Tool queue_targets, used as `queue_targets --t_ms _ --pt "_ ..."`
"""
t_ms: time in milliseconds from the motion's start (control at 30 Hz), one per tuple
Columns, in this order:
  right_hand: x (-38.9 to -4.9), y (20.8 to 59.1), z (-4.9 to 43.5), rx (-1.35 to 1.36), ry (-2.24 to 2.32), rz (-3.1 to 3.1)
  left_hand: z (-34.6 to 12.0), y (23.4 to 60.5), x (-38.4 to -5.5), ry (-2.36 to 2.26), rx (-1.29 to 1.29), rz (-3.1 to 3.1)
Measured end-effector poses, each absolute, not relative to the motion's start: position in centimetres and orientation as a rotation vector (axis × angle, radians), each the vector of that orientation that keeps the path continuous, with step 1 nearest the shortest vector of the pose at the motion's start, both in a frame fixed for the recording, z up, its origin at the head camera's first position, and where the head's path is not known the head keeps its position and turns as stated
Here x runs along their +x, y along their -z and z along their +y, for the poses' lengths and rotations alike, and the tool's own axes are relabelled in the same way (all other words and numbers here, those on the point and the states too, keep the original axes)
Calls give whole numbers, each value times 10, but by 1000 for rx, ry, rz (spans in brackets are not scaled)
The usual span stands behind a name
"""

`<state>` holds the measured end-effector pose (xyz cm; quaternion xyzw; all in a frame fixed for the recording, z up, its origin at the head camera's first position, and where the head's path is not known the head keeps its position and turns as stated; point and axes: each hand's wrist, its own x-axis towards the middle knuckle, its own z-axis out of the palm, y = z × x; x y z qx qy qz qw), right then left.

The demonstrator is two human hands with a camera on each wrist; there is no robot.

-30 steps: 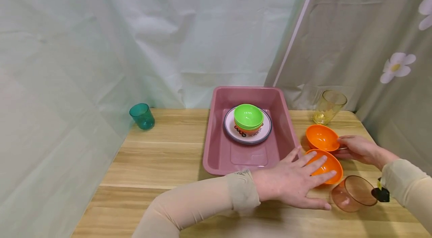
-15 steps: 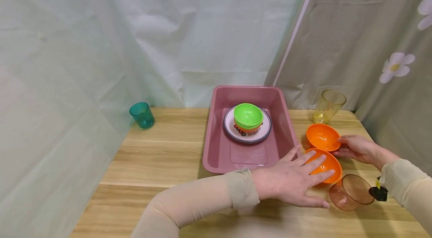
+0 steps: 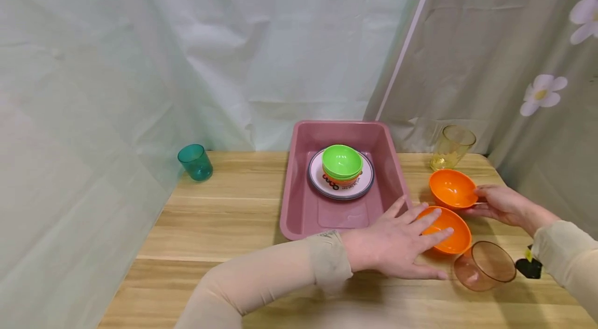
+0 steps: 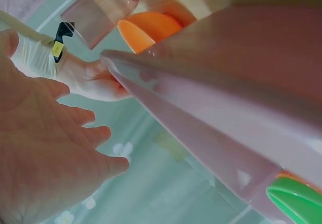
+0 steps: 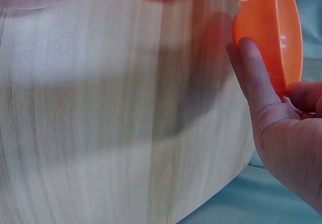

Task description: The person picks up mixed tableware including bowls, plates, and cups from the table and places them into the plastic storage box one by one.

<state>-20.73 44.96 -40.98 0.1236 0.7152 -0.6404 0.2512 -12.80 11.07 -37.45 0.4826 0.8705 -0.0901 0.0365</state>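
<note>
In the head view my right hand point(image 3: 506, 206) pinches the rim of an orange bowl point(image 3: 452, 189), thumb at the rim and fingers beneath. The right wrist view shows this bowl point(image 5: 274, 38) tilted in the grip. A second orange bowl point(image 3: 450, 235) sits just nearer, partly covered by my left hand point(image 3: 394, 246). That hand is spread with straight fingers beside the pink tub point(image 3: 291, 199); the left wrist view shows its palm point(image 4: 45, 143) holding nothing. Inside the tub, green bowls point(image 3: 342, 162) are stacked over an orange one on white plates point(image 3: 317, 182).
A clear reddish cup point(image 3: 483, 266) lies near the second bowl. At the back right stands a yellowish clear glass point(image 3: 452, 147), and a teal cup point(image 3: 195, 163) is at the far left. Curtains point(image 3: 261, 49) border the wooden table point(image 3: 210, 215).
My right hand has shifted the far orange bowl slightly right, away from the nearer one. The left hand has drawn slightly left, still spread. The head view has also moved a little.
</note>
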Motion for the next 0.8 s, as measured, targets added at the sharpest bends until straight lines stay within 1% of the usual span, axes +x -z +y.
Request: queue_targets --t_ms 300,533,800 --pt "-203 397 451 286 1773 1958 92 365 -141 253 1491 2692" --pt "-201 380 442 253 1783 1949 73 357 -152 242 1508 2752" --pt "-198 356 428 215 1762 1981 47 352 -166 177 1466 2779"
